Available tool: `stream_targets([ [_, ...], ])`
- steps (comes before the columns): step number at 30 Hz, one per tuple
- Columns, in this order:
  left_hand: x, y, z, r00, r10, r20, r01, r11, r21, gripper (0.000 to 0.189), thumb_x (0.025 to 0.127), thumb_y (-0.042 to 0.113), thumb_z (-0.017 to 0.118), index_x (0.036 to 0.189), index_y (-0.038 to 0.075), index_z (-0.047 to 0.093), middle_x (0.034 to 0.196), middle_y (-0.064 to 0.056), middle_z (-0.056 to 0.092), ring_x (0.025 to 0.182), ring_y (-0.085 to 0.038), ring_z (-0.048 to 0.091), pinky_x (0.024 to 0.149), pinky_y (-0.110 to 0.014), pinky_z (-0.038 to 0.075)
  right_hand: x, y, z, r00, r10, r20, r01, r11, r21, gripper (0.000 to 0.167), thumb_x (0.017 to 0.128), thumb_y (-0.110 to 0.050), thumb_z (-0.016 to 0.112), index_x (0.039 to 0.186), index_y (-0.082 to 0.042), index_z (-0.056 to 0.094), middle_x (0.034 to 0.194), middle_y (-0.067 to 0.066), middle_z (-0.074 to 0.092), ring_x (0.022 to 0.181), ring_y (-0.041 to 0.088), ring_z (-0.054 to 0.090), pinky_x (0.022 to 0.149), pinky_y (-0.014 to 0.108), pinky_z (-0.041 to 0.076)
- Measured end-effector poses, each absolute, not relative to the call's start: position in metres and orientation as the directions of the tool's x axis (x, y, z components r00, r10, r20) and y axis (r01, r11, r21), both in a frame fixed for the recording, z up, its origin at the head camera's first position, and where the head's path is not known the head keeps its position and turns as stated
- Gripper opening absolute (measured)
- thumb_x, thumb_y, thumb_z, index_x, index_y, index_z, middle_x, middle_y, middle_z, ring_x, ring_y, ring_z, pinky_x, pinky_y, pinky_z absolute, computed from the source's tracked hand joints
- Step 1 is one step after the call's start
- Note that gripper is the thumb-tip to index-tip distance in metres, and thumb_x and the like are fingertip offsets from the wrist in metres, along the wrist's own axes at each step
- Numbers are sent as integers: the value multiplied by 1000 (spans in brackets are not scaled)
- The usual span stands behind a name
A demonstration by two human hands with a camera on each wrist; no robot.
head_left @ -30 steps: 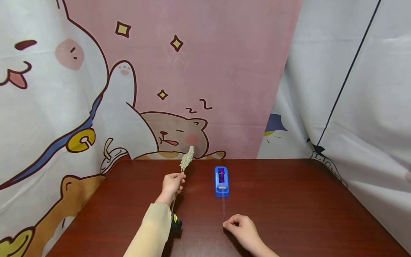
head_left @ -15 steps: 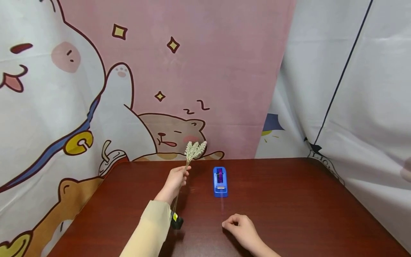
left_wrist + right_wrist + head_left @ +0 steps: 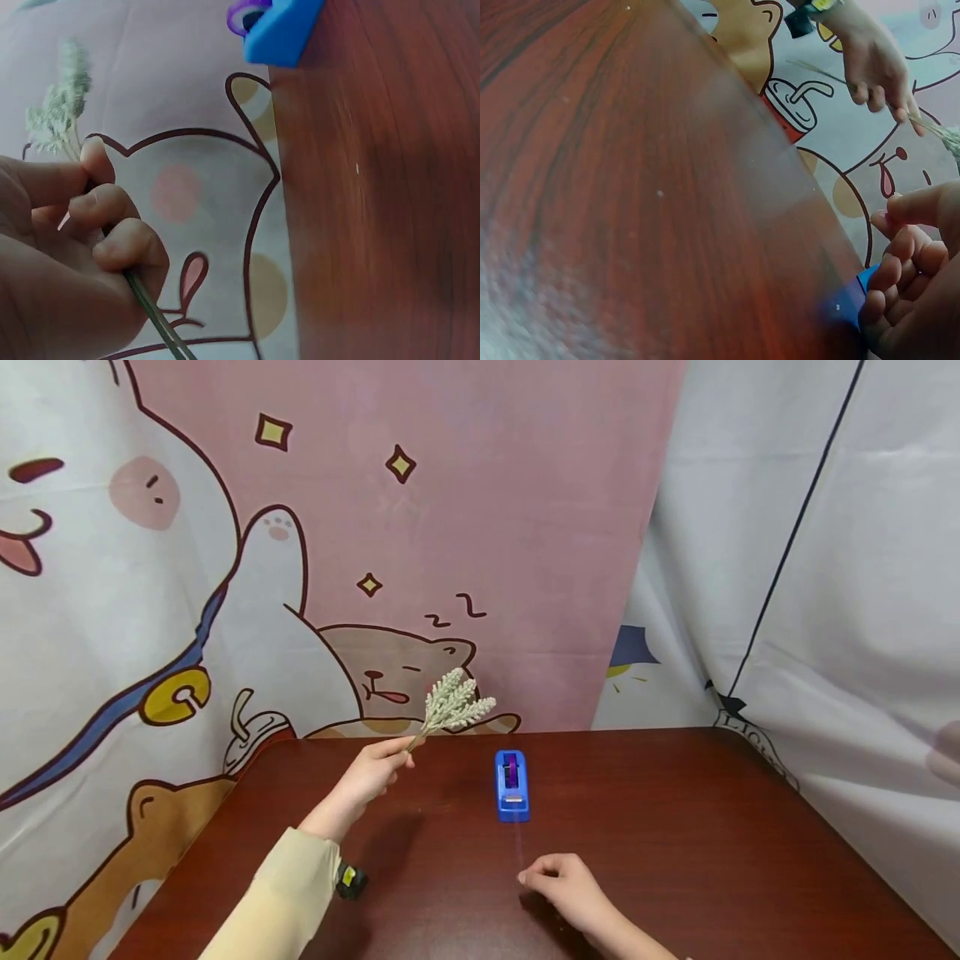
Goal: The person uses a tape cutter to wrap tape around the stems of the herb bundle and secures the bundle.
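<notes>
My left hand [image 3: 369, 774] grips a small bunch of pale green-white artificial flowers [image 3: 452, 700] by their thin stems, raised over the back of the table. In the left wrist view the fingers curl round the green stems [image 3: 154, 315], whose ends stick out below the hand. A blue tape dispenser [image 3: 512, 808] with a purple-cored roll [image 3: 512, 770] stands right of the flowers. From it a clear strip of tape [image 3: 517, 843] stretches toward the front. My right hand [image 3: 566, 889] pinches the strip's free end between thumb and forefinger, low over the table.
The dark red wooden table [image 3: 675, 827] reaches back to a printed cloth curtain [image 3: 555, 527] with cartoon animals. White cloth [image 3: 825, 610] hangs on the right side. A black wrist camera [image 3: 351, 881] sits under the left sleeve.
My left hand has moved left with the flowers, and they have turned so that separate flower heads fan out to the right. My right hand has hardly moved.
</notes>
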State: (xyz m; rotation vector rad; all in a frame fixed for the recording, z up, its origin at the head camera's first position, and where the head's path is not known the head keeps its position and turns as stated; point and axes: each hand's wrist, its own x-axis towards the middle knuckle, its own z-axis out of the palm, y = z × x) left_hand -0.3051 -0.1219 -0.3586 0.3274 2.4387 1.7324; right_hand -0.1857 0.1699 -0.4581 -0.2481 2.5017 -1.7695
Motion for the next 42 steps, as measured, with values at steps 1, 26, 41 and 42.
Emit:
stream_targets([
  [1, -303, -126, -358, -963, 267, 26, 118, 335, 935, 35, 100, 10, 46, 133, 6, 58, 84, -2, 56, 51, -12, 28, 48, -25, 27, -186, 170, -457, -985, -168, 32, -85, 318, -944, 21, 84, -17, 69, 78, 3, 70, 89, 8, 70, 59, 6, 46, 49, 22, 38],
  [26, -231, -174, -379, -854, 502, -136, 191, 546, 816, 14, 93, 6, 56, 91, 2, 69, 86, -6, 63, 76, -20, 53, 66, -35, 42, -198, 164, -414, -987, -161, -24, -1, 153, -988, 22, 90, -16, 66, 92, 5, 69, 58, 0, 48, 50, 9, 41, 49, 24, 38],
  [41, -232, -114, -400, -765, 635, -104, 301, 496, 815, 15, 93, 7, 58, 87, 4, 71, 62, 4, 51, 61, -14, 49, 59, -27, 36, -209, 165, -393, -982, -190, 15, -38, 118, -992, 31, 92, -15, 63, 99, 15, 62, 61, -1, 49, 50, 9, 39, 50, 24, 39],
  [42, -233, -109, -401, -761, 642, -98, 311, 493, 813, 15, 93, 7, 57, 88, 5, 71, 61, 4, 49, 60, -12, 48, 58, -27, 36, -209, 165, -392, -982, -190, 4, -28, 121, -992, 31, 92, -15, 63, 99, 15, 62, 61, -1, 49, 50, 8, 39, 50, 24, 39],
])
